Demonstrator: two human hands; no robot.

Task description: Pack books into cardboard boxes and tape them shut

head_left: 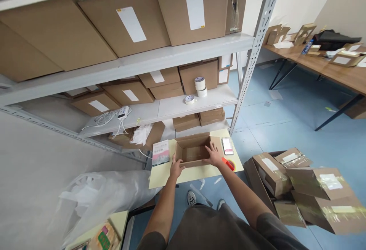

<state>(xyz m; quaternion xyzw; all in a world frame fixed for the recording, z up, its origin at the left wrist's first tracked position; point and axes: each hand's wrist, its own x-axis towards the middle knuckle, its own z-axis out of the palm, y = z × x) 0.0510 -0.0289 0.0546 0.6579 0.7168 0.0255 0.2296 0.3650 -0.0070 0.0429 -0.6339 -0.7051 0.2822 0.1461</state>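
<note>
Both hands are on the small open brown cardboard box (193,152), which sits in the middle of the pale yellow tabletop (197,173) just in front of the grey metal shelving (171,107). The box lies with its long axis running left to right across the person, its mouth facing up, flaps standing open. The left hand (176,167) clamps the near left corner — its grip closed over the box wall, fingers curled on the edge. The right hand (214,154) lies flat with spread fingers on the right wall, pressing rather than pinching, as far as this angle shows. Just left of the box lies a white and pink printed packet (160,152). To the right — a red tape dispenser (229,164), touching the right wrist. On the blue floor, right, taped brown parcels (303,192) pile up.
</note>
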